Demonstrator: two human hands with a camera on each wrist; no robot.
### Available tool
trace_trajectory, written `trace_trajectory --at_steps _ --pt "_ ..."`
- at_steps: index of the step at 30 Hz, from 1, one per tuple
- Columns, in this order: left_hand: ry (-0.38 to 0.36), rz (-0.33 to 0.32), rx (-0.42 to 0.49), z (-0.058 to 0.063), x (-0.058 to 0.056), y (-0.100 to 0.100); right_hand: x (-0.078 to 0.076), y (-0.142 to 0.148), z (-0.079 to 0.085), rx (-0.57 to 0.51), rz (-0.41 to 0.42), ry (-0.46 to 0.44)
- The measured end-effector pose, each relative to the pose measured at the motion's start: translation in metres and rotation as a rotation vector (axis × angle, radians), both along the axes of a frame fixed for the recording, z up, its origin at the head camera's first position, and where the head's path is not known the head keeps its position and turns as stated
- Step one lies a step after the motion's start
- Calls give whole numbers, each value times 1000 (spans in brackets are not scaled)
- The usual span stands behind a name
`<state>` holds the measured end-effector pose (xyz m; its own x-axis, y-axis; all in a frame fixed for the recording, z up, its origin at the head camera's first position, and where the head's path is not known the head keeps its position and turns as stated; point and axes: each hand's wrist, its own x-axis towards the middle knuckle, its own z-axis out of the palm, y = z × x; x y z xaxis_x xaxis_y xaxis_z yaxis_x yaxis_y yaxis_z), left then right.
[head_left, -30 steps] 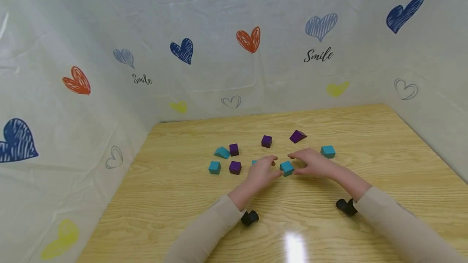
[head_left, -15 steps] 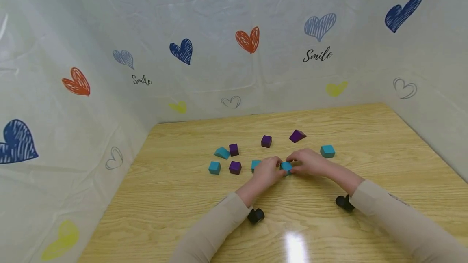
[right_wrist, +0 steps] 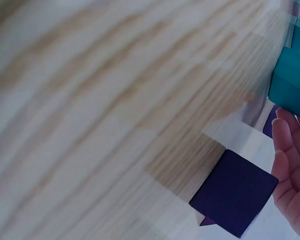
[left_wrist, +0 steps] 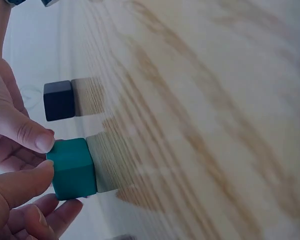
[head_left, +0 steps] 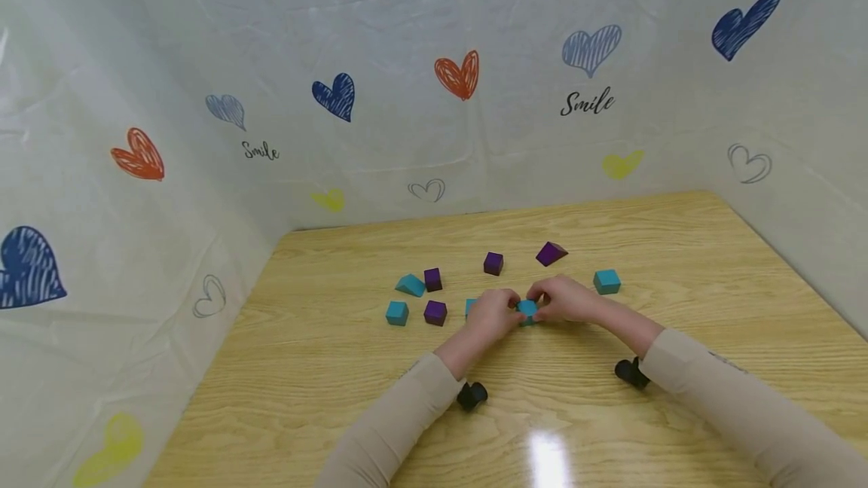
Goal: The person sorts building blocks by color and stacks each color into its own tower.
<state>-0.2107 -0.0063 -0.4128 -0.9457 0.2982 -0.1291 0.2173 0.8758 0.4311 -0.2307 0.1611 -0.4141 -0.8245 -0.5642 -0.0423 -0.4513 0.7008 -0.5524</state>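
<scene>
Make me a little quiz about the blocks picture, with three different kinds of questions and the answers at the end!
1. True or false: the left hand and the right hand both touch the same blue-green block.
2. What colour is the wedge on the table just beyond the right hand? A) red B) purple C) yellow
3. Fill in: the black word on the white sheet is "____".

Key: 1. True. 2. B. 3. Smile.
</scene>
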Motion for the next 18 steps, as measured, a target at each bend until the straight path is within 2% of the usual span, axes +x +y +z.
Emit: trace_trajectory --at_steps 10,18 --pt "19 -7 9 1 -7 -7 -4 -8 -1 -19 -31 -16" --pt "9 -1 -2 1 -12 -10 -5 -11 0 -27 -6 -2"
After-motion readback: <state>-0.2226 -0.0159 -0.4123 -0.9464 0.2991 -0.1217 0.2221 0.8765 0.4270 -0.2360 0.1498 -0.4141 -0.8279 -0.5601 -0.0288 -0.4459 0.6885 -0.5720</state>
